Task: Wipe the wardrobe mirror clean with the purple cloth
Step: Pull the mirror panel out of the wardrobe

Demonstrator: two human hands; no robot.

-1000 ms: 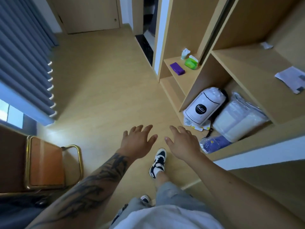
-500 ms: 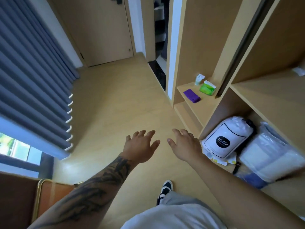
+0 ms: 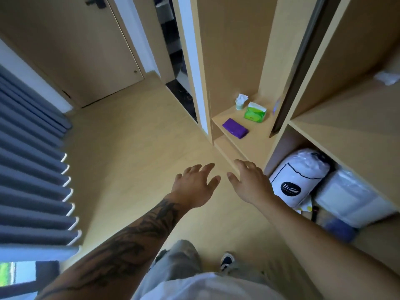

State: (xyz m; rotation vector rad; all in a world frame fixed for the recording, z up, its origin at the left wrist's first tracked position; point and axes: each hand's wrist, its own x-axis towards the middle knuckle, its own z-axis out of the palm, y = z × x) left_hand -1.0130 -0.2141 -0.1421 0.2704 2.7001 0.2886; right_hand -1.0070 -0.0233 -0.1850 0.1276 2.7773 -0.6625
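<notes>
Both my hands are empty, fingers spread: left hand (image 3: 195, 187), right hand (image 3: 252, 184). Reaching past my right fingertips, I could knock the green wipes pack (image 3: 255, 112) beyond the purple cloth (image 3: 235, 128). The cloth lies folded flat, a neat dark-violet pad, on the shelf (image 3: 255, 139) ahead of that hand.

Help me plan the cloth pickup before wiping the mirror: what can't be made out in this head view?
- Wardrobe mirror: no mirror surface can be told apart from the panels.
- Purple cloth: folded on the shelf; its size unfolded is hidden.
- Green packet: print too small to read.
- White item: cut off by the right edge.
- Blue bundle: blurred, partly behind the right forearm.
- Left hand and right hand: palms face away.
</notes>
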